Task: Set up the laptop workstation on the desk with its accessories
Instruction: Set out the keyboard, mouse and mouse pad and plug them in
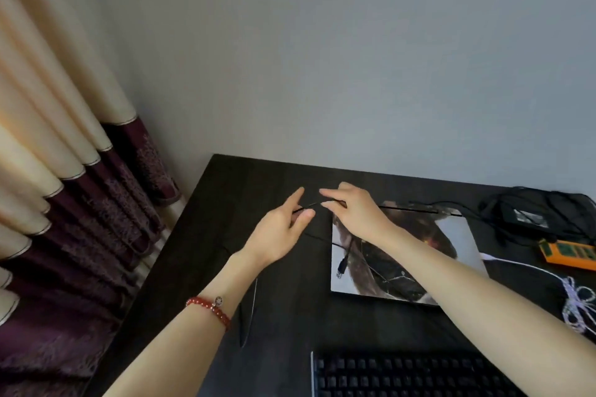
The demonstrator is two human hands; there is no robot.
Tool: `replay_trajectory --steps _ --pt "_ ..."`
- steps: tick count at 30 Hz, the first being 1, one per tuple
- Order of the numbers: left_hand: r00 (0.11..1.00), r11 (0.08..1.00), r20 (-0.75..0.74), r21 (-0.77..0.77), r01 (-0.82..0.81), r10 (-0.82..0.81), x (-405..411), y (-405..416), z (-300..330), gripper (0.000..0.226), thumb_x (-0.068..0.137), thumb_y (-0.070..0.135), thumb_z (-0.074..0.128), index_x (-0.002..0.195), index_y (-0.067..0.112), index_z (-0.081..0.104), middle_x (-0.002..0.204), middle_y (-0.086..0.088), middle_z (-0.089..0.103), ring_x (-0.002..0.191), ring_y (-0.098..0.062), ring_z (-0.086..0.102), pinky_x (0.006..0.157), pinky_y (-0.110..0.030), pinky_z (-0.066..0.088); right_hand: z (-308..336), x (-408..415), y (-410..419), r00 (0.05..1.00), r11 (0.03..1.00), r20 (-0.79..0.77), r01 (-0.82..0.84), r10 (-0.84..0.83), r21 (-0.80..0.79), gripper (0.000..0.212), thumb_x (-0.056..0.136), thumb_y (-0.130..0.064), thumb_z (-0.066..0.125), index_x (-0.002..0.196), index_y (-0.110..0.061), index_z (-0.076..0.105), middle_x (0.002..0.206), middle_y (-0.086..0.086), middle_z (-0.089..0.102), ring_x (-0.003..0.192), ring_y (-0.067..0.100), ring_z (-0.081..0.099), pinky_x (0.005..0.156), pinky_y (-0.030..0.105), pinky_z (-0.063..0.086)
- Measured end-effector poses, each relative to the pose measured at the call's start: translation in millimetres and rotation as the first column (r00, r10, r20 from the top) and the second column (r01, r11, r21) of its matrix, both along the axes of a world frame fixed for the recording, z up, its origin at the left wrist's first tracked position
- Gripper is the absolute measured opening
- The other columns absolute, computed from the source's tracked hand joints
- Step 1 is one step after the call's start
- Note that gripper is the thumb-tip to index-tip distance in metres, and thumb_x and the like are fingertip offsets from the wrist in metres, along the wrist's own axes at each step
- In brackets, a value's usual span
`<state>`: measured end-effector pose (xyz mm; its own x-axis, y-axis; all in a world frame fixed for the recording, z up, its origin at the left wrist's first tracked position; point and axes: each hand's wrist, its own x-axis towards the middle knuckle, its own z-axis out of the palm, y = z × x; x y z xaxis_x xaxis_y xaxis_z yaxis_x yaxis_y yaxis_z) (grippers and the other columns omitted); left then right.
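Observation:
A closed laptop [451,235] with a printed picture on its lid lies flat on the dark desk [245,177]. Above its left edge, my left hand [280,226] and my right hand [354,213] both pinch a thin black cable [317,204] stretched between them. The cable's USB plug [342,267] dangles over the laptop lid. More of the cable runs down along the desk under my left forearm. A black keyboard [403,377] lies at the near edge, partly covered by my right forearm.
A black power adapter [529,214] with tangled cords lies at the far right, beside an orange power strip [567,253]. A white cable bundle [580,306] lies at the right edge. Curtains [64,171] hang left of the desk; a wall stands behind.

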<state>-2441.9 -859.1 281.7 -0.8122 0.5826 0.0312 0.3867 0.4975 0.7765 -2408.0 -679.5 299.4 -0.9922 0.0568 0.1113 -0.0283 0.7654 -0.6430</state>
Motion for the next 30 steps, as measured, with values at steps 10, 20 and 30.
replay_trajectory --steps 10,20,30 --pt "0.952 0.905 -0.307 -0.408 -0.119 -0.013 -35 -66 -87 0.024 0.095 0.025 0.047 0.106 0.015 0.066 0.113 -0.005 0.054 0.107 -0.024 0.047 0.082 -0.041 0.05 -86 18 2 0.957 0.942 0.213 0.127 -0.199 0.312 0.028 0.095 -0.026 0.044 0.116 -0.02 0.062 0.118 0.001 0.066 0.104 0.02 0.061 0.085 0.032 0.048" --pt "0.989 0.851 -0.138 -0.524 -0.022 -0.059 -43 -58 -155 0.03 0.099 0.024 0.037 0.115 0.018 0.06 0.146 0.004 0.039 0.139 -0.012 0.025 0.108 -0.034 0.021 -162 5 -4 0.816 0.839 0.489 -0.01 -0.307 0.544 0.044 0.092 -0.025 0.042 0.135 -0.017 0.037 0.134 0.011 0.039 0.124 0.031 0.038 0.098 0.045 0.039" --pt "0.964 0.931 -0.253 -0.366 -0.016 -0.083 -10 -63 -158 0.018 0.086 0.01 0.059 0.101 0.011 0.069 0.097 -0.006 0.069 0.094 -0.03 0.062 0.085 -0.043 0.043 -169 78 -25 0.849 0.926 0.527 -0.163 -0.044 0.341 0.032 0.097 -0.024 0.035 0.128 -0.017 0.04 0.118 0.01 0.058 0.099 0.031 0.06 0.078 0.04 0.049"
